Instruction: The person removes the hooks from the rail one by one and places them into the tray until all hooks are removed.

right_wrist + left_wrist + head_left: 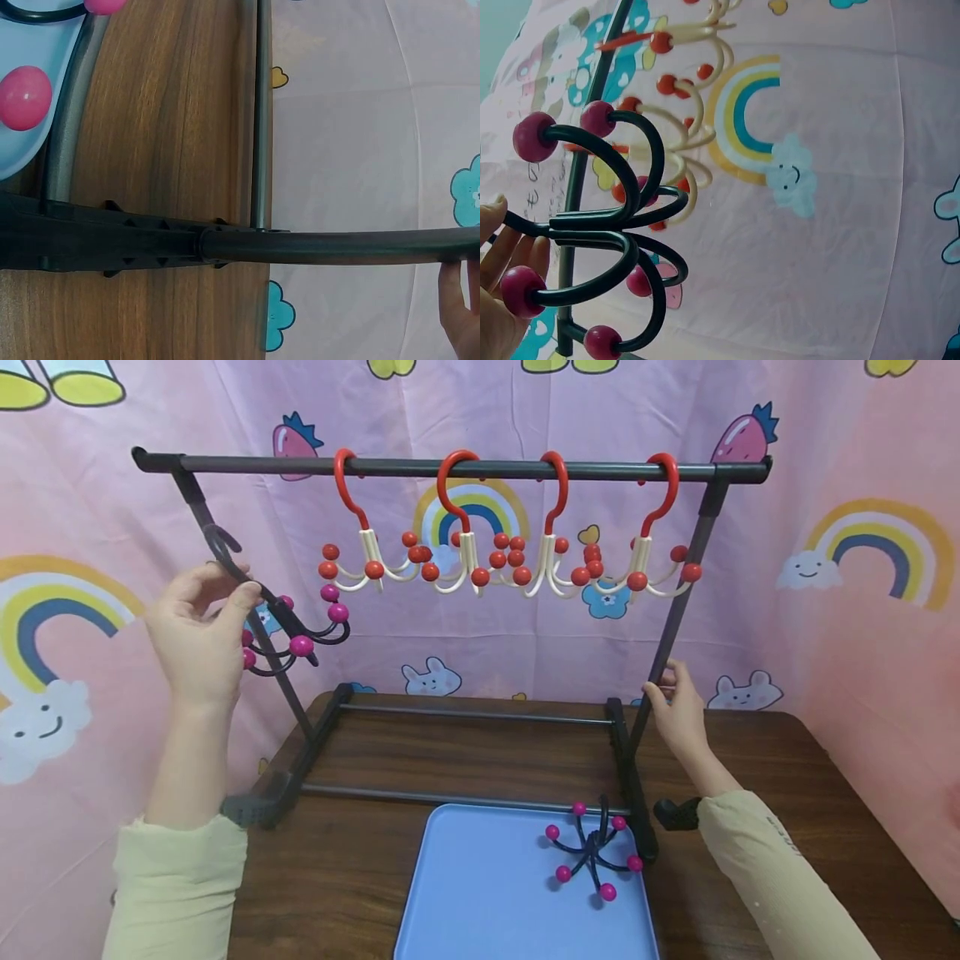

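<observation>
My left hand pinches the neck of a black multi-hook hanger with magenta ball tips. The hanger is tilted beside the left post of the dark clothes rack, its hook below the top rail. In the left wrist view, the branches of the black hanger spread away from the fingers. Thumb and fingers of my right hand hold the rack's right post partway up. Several red-hooked hangers with cream branches hang along the top rail.
A second black hanger with magenta balls lies on a blue tray at the front of the wooden table. The tray's far edge meets the rack's front lower bar. Behind stands a pink patterned cloth.
</observation>
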`<state>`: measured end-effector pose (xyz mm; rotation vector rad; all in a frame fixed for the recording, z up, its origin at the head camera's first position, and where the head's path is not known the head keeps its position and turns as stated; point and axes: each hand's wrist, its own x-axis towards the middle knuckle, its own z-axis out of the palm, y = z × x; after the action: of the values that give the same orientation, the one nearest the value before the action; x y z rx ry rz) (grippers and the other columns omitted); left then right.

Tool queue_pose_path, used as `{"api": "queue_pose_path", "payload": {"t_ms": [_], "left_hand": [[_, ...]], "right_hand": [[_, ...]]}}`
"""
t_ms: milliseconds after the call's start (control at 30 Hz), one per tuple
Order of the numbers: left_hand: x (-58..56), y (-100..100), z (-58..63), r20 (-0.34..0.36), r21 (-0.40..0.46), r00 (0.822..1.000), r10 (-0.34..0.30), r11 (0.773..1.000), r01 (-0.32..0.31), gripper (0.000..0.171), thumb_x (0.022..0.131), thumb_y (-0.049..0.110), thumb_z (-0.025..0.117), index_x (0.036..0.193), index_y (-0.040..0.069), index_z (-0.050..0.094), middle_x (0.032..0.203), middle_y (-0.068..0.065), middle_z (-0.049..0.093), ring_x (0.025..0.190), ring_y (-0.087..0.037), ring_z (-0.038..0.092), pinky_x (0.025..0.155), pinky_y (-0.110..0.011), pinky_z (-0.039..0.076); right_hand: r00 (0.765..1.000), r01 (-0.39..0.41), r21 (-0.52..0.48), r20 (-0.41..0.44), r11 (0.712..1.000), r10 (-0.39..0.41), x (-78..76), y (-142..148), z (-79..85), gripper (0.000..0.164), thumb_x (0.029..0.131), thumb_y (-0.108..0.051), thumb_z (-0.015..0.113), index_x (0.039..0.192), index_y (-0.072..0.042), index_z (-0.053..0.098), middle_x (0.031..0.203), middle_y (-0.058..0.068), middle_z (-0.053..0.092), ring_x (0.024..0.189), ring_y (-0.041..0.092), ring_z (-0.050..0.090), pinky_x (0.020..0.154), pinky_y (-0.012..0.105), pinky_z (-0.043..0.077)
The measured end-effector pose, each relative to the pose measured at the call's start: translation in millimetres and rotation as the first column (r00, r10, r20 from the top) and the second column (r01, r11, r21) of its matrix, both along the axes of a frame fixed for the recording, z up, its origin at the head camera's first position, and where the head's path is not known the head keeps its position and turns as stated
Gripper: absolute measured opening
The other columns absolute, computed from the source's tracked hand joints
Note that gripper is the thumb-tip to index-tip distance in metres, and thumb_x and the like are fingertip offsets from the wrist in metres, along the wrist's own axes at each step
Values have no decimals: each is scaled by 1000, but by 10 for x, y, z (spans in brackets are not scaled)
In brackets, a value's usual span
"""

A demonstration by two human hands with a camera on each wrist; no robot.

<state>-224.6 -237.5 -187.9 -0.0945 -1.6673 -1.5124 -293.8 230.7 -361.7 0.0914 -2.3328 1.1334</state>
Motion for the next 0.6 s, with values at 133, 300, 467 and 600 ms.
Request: {"api": "queue_pose_path", "payload": {"t_ms": [133,300,467,600], "left_hand": [[47,78,-57,34,-75,999,22,997,-19,26,71,14,67,96,7,64,95,-4,60,85,-15,54,67,-16,45],[81,213,-176,-10,-133,1000,-2,991,0,24,70,8,67,94,4,64,89,-3,63,77,-13,56,56,-13,44],[169,382,-213,-52,-141,992,-116,984,107,24,70,1,66,93,-2,63,89,-7,60,80,-15,56,70,-17,45],[283,540,-198,-30,-201,988,-153,969,144,25,71,2,65,95,-3,62,89,-7,58,84,-16,55,76,-20,45]], "right_hand": [[1000,3,4,-6,1000,-3,4,2,-5,37,86,-16,50,120,-11,36,102,20,54,93,34,54,72,47,45],[1000,3,7,-14,1000,-3,2,2,-10,37,85,-15,51,119,-11,37,102,20,54,92,34,54,72,47,45],[1000,2,4,-16,1000,-2,-11,1,-18,36,85,-17,51,117,-10,38,101,19,55,92,33,54,73,46,45],[1000,5,4,-15,1000,-5,-17,9,-14,36,85,-19,51,118,-10,38,100,19,55,93,33,54,74,46,44]]}}
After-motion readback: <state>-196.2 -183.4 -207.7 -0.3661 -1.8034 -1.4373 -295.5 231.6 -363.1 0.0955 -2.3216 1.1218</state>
